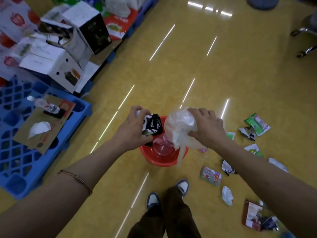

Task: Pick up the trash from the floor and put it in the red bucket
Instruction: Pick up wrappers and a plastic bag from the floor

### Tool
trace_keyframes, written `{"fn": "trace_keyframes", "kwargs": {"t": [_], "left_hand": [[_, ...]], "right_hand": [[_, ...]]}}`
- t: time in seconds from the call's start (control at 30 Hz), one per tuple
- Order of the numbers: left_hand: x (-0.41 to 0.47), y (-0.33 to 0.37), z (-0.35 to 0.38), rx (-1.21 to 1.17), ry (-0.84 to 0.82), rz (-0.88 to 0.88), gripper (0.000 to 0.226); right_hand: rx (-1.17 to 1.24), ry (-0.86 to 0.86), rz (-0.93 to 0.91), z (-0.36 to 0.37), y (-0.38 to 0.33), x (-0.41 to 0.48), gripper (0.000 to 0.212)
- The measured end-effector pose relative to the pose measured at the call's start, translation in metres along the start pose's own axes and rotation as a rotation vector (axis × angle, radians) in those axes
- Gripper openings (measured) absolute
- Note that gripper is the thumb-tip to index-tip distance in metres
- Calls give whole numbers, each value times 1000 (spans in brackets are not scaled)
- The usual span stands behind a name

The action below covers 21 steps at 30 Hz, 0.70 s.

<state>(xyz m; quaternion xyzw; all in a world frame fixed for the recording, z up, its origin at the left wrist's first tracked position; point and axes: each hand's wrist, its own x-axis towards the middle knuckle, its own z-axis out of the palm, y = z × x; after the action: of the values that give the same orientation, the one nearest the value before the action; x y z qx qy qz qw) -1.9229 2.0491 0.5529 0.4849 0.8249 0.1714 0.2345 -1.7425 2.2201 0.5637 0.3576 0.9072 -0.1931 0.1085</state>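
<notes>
Floor [188,69]: glossy yellow and fills most of the frame; the person stands at the bottom centre, looking down.
Blue pallet [15,169]: along the left edge, with stacked cartons [51,62] in the upper left; neither belongs to the job.
Red bucket [161,163]: on the floor at centre, below both hands; a clear cup [161,148] and something pink already lie inside.
Right hand [205,127]: right of centre, fingers curled round a crumpled clear plastic bag [180,127] whose tail hangs across the bucket's right rim.
Left hand [132,127]: left of centre, fingers closed round a crumpled black-and-white wrapper [153,125]; a scrap of white shows at the top of the fist, and I cannot tell what it is.
Loose trash: lower right of the frame, beside the bucket and beyond; a green packet [257,124], a cartoon packet [210,176], a white scrap [227,195], a brown packet [252,215] and more.
Step in hand: probably the drop, since both loads hang over the bucket.
Doing it well: bring the bag fully over the opening, because its tail may drape outside. Lower both hands before letting go, as light plastic drifts. Spread the fingers wide so nothing clings.
</notes>
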Motion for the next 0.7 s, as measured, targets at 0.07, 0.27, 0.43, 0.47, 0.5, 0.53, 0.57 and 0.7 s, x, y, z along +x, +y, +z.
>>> {"fn": "trace_keyframes", "kwargs": {"t": [0.07,0.27,0.43,0.47,0.5,0.53,0.57,0.7], "left_hand": [[-2,-15,20,-57,-55,-138,71],[4,-51,75,-83,-61,-206,69],[32,-84,130,-58,-71,-169,65],[38,-93,141,-53,-67,-161,65],[44,-101,153,-56,-58,-164,65],[48,-110,165,-71,-40,-177,66],[52,-117,176,-78,-17,-192,66],[65,-142,209,-29,-5,-205,64]], "right_hand": [[18,-75,10,21,5,7,74],[132,-191,58,83,22,37,78],[229,-255,110,145,28,82,81],[271,-267,136,159,30,91,82],[313,-278,170,173,31,98,83],[344,-284,200,188,31,104,83],[363,-277,213,202,32,109,82],[382,-253,207,250,37,125,79]]}}
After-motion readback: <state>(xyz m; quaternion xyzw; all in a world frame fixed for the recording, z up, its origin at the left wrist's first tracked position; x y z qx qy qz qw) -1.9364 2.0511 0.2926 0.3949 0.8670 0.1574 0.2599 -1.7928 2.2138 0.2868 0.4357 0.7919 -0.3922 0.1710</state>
